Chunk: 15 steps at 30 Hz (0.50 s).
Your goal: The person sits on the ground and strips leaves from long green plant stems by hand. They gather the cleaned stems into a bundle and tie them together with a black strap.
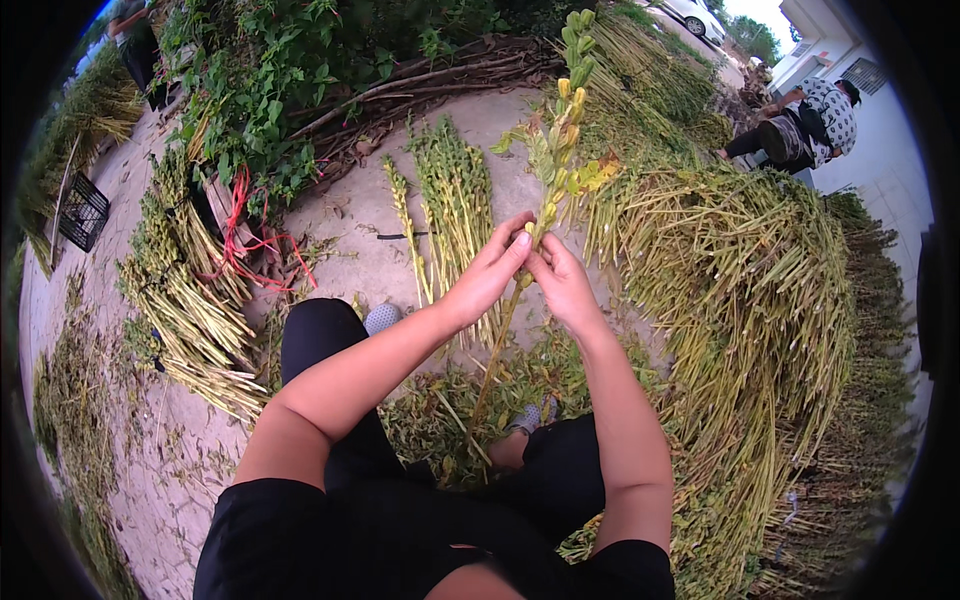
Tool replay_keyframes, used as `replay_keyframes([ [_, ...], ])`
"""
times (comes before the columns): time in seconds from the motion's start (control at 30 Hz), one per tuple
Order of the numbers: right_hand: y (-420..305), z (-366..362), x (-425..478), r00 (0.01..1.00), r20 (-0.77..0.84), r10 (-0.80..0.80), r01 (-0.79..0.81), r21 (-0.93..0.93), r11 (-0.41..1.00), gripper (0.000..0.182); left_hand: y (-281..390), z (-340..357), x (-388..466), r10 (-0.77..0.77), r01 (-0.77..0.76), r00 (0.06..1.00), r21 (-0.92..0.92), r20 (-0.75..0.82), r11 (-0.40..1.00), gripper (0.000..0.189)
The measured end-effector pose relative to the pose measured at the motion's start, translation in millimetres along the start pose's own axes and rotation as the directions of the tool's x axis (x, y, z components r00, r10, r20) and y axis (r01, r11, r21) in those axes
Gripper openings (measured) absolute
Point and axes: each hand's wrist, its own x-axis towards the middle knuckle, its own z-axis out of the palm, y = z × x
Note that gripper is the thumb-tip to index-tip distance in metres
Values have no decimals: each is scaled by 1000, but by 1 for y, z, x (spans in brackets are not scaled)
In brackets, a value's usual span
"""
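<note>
A single sesame stalk (556, 161) stands nearly upright before me, with green pods at its top and yellowing pods and leaves lower down. My left hand (491, 271) pinches it from the left, thumb and fingers around its middle. From the other side my right hand (559, 279) also has hold of the stalk, just beside the left fingers. The bare lower stem slants down between my legs. Beyond my hands, a small bundle of sesame stalks (452, 202) lies on the concrete, with a black tie (401, 236) beside it.
A large heap of cut stalks (739, 277) rises on the right. Tied bundles (191, 300) and red twine (244, 232) lie to the left. Stripped leaves (427, 409) cover the ground around my feet. A black crate (84, 211) and two other people stand farther off.
</note>
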Motion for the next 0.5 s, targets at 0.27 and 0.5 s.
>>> replay_keyframes([
  [0.27, -6, 10, -2, 995, -95, -17, 6, -113, 994, 37, -10, -20, 8, 49, -63, 995, -174, -87, 983, 35],
  [0.5, -35, -3, 13, 936, -312, -161, 189, 64, 980, 48, 2, -14, 1, -23, 13, 999, -279, -34, 960, 37],
])
